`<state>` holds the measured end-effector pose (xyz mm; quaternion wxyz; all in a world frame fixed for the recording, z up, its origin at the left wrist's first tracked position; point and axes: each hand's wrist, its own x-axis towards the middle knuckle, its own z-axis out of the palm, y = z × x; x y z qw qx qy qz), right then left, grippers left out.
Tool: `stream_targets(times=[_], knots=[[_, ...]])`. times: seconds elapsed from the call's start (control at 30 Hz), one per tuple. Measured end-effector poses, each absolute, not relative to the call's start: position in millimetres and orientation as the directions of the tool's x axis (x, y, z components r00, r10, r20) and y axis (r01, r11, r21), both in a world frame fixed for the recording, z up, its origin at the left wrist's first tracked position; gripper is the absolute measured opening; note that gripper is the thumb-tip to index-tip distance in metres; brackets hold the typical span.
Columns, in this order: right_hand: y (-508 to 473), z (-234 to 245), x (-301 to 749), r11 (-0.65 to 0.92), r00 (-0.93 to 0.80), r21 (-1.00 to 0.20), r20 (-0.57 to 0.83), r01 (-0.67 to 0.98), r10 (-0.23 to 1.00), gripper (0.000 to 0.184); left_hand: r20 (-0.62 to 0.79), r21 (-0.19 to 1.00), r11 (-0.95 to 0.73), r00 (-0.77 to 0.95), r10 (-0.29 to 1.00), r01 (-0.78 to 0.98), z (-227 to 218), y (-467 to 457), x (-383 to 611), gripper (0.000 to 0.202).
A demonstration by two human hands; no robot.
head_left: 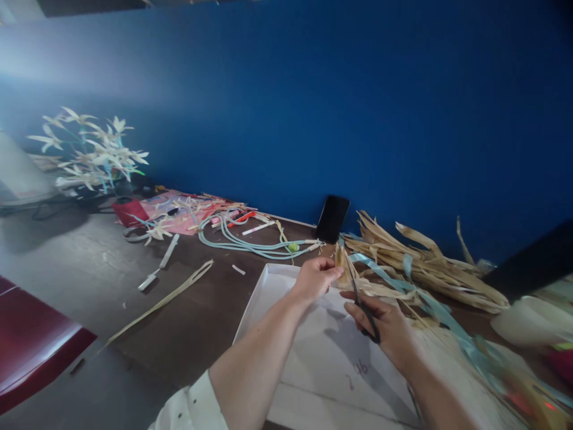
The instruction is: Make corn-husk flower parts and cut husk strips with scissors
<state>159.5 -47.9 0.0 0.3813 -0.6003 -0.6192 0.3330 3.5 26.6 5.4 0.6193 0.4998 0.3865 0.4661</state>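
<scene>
My left hand (317,279) pinches a piece of dry corn husk (341,263) upright above a white box lid (308,364). In my right hand (385,322) is a pair of scissors with black handles (370,325), its blades pointing up beside the husk. Whether the blades touch the husk I cannot tell. Past my right hand lies a pile of dry corn husks (416,263), with a light blue ribbon (430,304) running across it.
A dark phone (332,218) leans against the blue wall (286,107). Coiled pale blue cords (237,243), pink sheets (174,209) and a red tape roll (129,210) lie to the left. White husk-like flowers (105,149) stand far left. A white roll (530,321) sits at right.
</scene>
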Motion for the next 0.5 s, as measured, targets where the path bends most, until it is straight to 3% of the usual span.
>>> stream_targets(times=[0.13,0.5], knots=[[-48.9,3.7,158.8,0.013,-0.02,-0.885,0.004,0.465,1.0,0.048,-0.017,0.983,0.064,0.261,0.965,-0.174,6.1,25.8,3.2,0.035],[-49.0,-0.8,159.2,0.031,-0.007,-0.882,0.032,0.47,0.999,0.047,-0.031,0.963,0.095,0.245,0.969,-0.252,11.6,22.5,4.4,0.035]])
